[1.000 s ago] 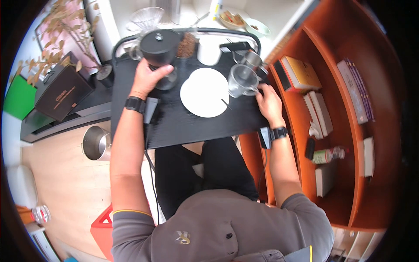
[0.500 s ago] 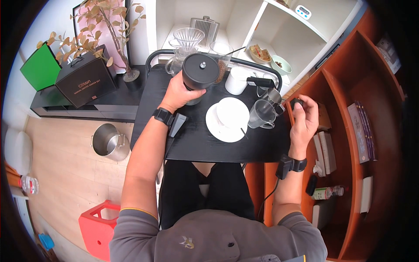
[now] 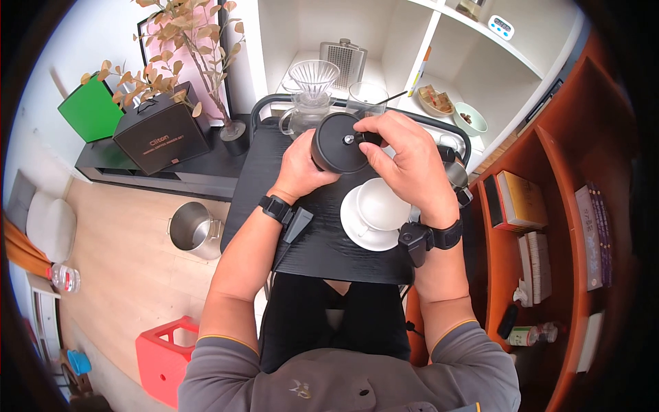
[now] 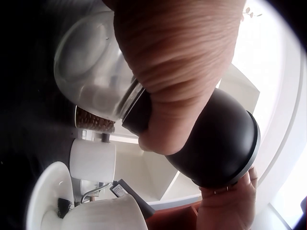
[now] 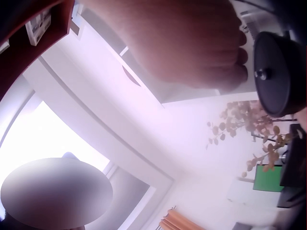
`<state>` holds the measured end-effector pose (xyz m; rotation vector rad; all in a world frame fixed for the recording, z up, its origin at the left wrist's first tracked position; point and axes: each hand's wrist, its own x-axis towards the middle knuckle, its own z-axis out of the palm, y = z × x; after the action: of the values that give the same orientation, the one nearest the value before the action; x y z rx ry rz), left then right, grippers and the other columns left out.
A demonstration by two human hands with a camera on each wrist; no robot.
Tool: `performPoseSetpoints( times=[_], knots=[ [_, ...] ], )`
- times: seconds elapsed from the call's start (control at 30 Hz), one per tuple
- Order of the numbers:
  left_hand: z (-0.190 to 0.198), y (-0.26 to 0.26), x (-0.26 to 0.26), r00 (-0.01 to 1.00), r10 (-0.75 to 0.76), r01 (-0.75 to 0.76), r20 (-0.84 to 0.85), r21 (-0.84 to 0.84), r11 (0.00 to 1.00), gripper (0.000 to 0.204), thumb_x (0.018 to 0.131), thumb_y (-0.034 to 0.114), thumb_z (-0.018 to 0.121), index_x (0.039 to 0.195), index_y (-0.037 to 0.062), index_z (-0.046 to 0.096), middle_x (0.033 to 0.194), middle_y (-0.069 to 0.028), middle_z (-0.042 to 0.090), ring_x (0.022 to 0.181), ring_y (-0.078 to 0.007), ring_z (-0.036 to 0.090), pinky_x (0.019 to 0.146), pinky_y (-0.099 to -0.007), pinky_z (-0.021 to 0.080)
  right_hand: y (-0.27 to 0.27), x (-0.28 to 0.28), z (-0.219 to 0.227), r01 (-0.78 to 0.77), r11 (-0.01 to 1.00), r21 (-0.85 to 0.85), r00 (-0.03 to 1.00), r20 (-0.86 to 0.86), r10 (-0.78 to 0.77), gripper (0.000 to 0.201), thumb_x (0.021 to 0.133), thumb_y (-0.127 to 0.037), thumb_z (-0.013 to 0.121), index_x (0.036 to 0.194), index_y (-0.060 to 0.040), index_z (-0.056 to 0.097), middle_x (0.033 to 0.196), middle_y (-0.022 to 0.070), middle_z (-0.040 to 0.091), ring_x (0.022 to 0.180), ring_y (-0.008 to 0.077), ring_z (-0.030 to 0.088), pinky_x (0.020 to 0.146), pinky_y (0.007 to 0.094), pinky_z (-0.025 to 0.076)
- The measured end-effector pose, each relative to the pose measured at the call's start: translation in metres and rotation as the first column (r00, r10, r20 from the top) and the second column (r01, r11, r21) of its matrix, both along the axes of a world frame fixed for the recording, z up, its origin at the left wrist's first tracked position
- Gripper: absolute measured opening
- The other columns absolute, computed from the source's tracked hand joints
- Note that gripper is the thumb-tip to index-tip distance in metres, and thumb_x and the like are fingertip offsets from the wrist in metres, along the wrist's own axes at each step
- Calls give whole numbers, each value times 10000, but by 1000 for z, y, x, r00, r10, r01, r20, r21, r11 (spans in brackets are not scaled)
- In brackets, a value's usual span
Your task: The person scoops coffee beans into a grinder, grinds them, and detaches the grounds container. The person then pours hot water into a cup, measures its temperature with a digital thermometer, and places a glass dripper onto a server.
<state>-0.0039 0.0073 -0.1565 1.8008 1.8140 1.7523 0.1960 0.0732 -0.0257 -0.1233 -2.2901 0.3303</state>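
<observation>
My left hand (image 3: 300, 169) grips a manual coffee grinder (image 3: 331, 156) round its narrow waist, near the table's back edge. Its black body (image 4: 218, 139) and clear lower jar (image 4: 88, 62) show in the left wrist view. From the round black lid rises a short metal spindle (image 3: 349, 139). Over that lid, my right hand (image 3: 412, 161) pinches a small black knob (image 3: 361, 138) between thumb and fingers, right beside the spindle. A white cup (image 3: 382, 204) on its saucer (image 3: 355, 230) sits just below my right hand.
Behind the grinder stand a clear dripper (image 3: 314, 75) on a glass server and a jar of coffee beans (image 4: 93, 120). A white mug (image 4: 93, 159) is close by. A rail (image 3: 274, 101) edges the table; an orange-brown bookshelf (image 3: 494, 213) flanks its right side. A metal pot (image 3: 192, 230) is on the floor.
My right hand has moved from the table's right side, by the glass pitcher, to above the grinder's lid, bringing the small black knob. My left hand keeps its grip on the grinder.
</observation>
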Motion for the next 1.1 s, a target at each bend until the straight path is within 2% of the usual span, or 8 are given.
performPoseSetpoints(
  times=[0.23,0.3,0.57,0.8,0.87,0.9,1.0,1.1],
  knots=[
    [0,2,2,1000,2,-2,11,-10,1000,620,593,177,855,1169,79,647,1102,-96,688,1035,-319,663,912,-401,535,5,-9,-4,-18,1000,-24,999,39,19,225,813,-53,719,1031,-65,668,903,108,655,892,339,623,788,435,508],
    [1,2,1,1000,9,-8,21,-31,999,617,592,172,855,1166,81,649,1100,-93,688,1032,-318,663,910,-401,536,7,-10,-6,13,1000,1,993,114,-13,214,814,-50,714,1022,-81,675,889,102,638,900,335,617,796,442,505],
    [-2,4,2,1000,6,-6,31,-16,1000,605,588,179,861,1146,79,652,1086,-104,685,1007,-331,664,893,-412,540,16,-11,-7,-29,999,46,996,82,25,278,782,6,720,1048,-73,695,916,99,642,876,326,634,775,407,511],
    [-4,5,2,997,11,-16,-75,-65,998,659,581,229,893,1166,55,646,1118,-150,687,1046,-358,660,929,-423,536,18,-5,-10,-45,997,63,998,54,41,281,742,12,707,1011,-68,718,872,97,614,874,314,614,770,407,509],
    [0,3,6,996,70,-73,-49,-80,994,684,600,264,914,1194,51,647,1146,-159,698,1054,-353,676,933,-416,547,20,-3,-13,-78,992,102,997,37,75,247,742,5,697,974,-77,715,863,90,612,868,312,612,767,410,513],
    [2,0,7,996,82,-84,-17,-148,985,698,622,279,930,1217,46,647,1155,-162,708,1050,-330,697,915,-404,560,20,-4,-15,-72,992,103,997,36,68,232,735,-3,691,950,-87,711,865,83,615,868,304,614,767,405,517],
    [8,-2,11,1000,-14,16,19,-105,994,699,629,246,939,1229,36,647,1165,-143,718,1047,-271,711,901,-372,561,16,-3,-16,-43,995,94,996,76,36,206,737,-23,678,930,-89,704,854,72,600,850,297,614,756,400,514],
    [4,-2,12,999,-27,28,17,-38,999,696,627,228,952,1222,28,650,1148,-127,727,1034,-234,712,894,-362,561,15,-3,-18,-33,994,102,996,83,25,154,737,-34,679,884,-83,678,839,69,585,844,294,615,747,404,511]
  ],
)
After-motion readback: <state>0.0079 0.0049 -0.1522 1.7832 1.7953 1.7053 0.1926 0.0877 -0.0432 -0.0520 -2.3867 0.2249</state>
